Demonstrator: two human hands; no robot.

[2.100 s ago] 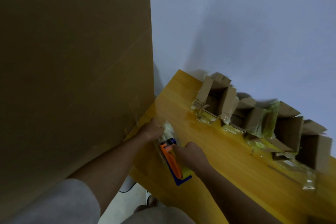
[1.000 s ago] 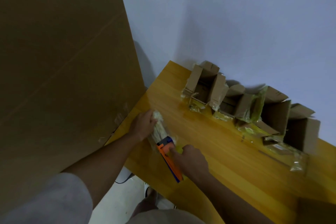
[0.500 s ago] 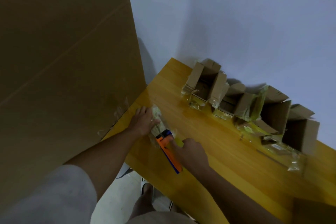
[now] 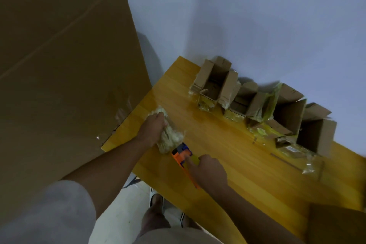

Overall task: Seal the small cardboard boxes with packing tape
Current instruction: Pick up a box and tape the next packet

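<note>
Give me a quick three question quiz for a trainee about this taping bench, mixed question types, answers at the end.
1. True or false: the cardboard boxes by the wall have their flaps open.
2. Which hand grips the orange tape dispenser: A) left hand B) right hand
3. Fill in: the left hand presses on a crumpled wad of ____ on the wooden table.

Key: 1 true; 2 B; 3 tape.

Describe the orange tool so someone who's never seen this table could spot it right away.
Find the yellow wooden table and look at its near edge, away from the row of open cardboard boxes. The tape dispenser lies between both hands, gripped by the right hand. It is the only bright orange thing there.
</note>
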